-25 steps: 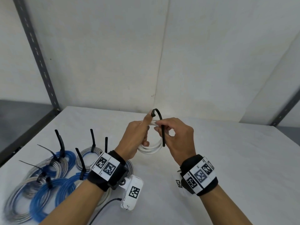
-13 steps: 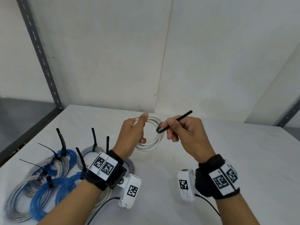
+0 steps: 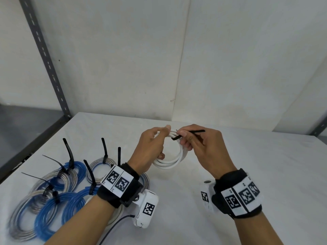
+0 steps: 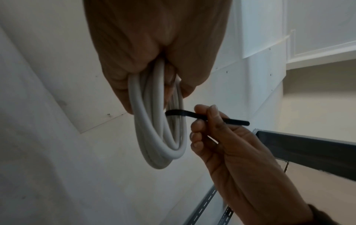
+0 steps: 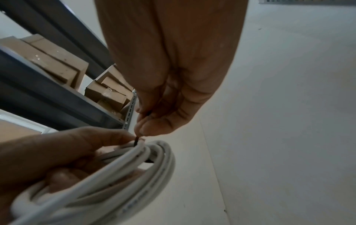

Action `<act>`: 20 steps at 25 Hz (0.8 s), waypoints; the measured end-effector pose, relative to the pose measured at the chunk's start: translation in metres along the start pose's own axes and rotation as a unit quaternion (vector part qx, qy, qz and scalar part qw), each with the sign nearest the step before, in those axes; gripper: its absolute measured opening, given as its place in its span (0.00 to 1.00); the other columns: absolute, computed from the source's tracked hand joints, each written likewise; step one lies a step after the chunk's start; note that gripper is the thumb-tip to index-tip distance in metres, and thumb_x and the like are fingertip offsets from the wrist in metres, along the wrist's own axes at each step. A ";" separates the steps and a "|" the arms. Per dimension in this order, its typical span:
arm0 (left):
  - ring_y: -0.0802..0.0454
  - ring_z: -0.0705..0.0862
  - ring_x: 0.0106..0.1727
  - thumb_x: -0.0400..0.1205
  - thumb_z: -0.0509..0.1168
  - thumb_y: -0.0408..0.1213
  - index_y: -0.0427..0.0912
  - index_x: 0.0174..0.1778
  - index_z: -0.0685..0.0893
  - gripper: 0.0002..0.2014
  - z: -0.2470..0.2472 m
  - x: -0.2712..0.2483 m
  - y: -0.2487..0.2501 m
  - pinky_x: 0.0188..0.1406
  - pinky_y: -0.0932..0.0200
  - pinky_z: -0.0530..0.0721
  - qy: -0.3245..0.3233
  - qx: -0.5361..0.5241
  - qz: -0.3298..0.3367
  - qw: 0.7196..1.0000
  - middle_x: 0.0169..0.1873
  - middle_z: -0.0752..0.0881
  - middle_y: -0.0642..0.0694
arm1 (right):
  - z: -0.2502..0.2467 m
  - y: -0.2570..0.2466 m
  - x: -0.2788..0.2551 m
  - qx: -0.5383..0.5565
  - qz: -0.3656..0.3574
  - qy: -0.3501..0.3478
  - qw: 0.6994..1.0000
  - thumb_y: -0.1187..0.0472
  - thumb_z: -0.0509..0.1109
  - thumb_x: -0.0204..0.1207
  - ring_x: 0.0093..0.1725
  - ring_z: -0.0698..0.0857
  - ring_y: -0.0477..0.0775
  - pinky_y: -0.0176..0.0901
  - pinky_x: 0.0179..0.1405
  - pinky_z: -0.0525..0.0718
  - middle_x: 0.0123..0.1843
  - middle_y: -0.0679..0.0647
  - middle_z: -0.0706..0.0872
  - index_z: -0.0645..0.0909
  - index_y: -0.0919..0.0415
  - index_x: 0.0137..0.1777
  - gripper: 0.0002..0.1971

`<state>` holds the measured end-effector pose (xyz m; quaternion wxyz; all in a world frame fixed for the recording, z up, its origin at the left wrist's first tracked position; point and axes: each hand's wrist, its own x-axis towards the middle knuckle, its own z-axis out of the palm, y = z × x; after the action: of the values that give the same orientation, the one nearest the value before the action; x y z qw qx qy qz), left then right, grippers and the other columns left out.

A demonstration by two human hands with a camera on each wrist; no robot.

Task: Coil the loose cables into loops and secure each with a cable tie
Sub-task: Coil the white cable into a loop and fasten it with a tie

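Left hand (image 3: 150,149) raised above the worktop (image 3: 265,174), fingers curled round the near-left side of the white cable coil (image 3: 174,160); thumb on the top strands. Coil hangs clear of the surface, several turns, roughly upright.

Right hand (image 3: 203,149) just right of the coil. Thumb and forefinger pinch the black cable tie (image 3: 190,133); other fingers (image 4: 196,142) curled in. Tie lies roughly level; its left end crosses the top of the coil beside the left thumb, its free end points right past the knuckles. Left wrist view shows the tie reaching across the strands.

Finished blue and grey coils (image 3: 51,191) sit at the near-left of the worktop, close together and overlapping, black tie tails standing up. They lie just beside the left forearm, well short of the left edge.

Open white surface to the right and behind the hands. Back edge meets white wall panels; a slotted grey upright (image 3: 47,59) stands at the back-left corner.

Square black-and-white markers on both wristbands (image 3: 117,181). Faint print on the cable jacket in the right wrist view, unreadable.
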<state>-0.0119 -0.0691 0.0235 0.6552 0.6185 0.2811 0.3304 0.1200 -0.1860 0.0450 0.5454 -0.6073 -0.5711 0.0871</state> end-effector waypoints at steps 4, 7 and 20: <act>0.51 0.57 0.26 0.88 0.67 0.46 0.53 0.26 0.88 0.22 -0.003 0.000 0.004 0.21 0.61 0.67 -0.028 0.003 0.003 1.000 0.26 0.58 0.47 | -0.005 0.000 0.000 0.012 0.013 -0.018 1.000 0.60 0.67 0.87 0.38 0.88 0.52 0.41 0.42 0.87 0.38 0.52 0.90 0.91 0.60 0.51 0.11; 0.51 0.58 0.25 0.87 0.68 0.44 0.50 0.33 0.91 0.16 -0.003 0.000 0.005 0.22 0.61 0.67 -0.016 -0.003 0.045 0.999 0.25 0.59 0.49 | -0.009 -0.005 0.001 0.066 0.021 0.018 0.997 0.58 0.64 0.88 0.40 0.86 0.52 0.43 0.37 0.86 0.43 0.54 0.89 0.91 0.61 0.53 0.14; 0.53 0.71 0.21 0.87 0.67 0.38 0.44 0.53 0.92 0.07 0.003 -0.011 0.007 0.21 0.62 0.72 0.012 0.048 0.192 0.980 0.22 0.79 0.57 | -0.006 -0.012 0.003 0.246 0.212 0.048 0.945 0.61 0.76 0.78 0.24 0.79 0.46 0.33 0.25 0.79 0.31 0.57 0.88 0.88 0.66 0.45 0.07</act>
<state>-0.0170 -0.0799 0.0301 0.5452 0.6880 0.1804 0.4437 0.1180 -0.1898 0.0584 0.6733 -0.5647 -0.3634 0.3094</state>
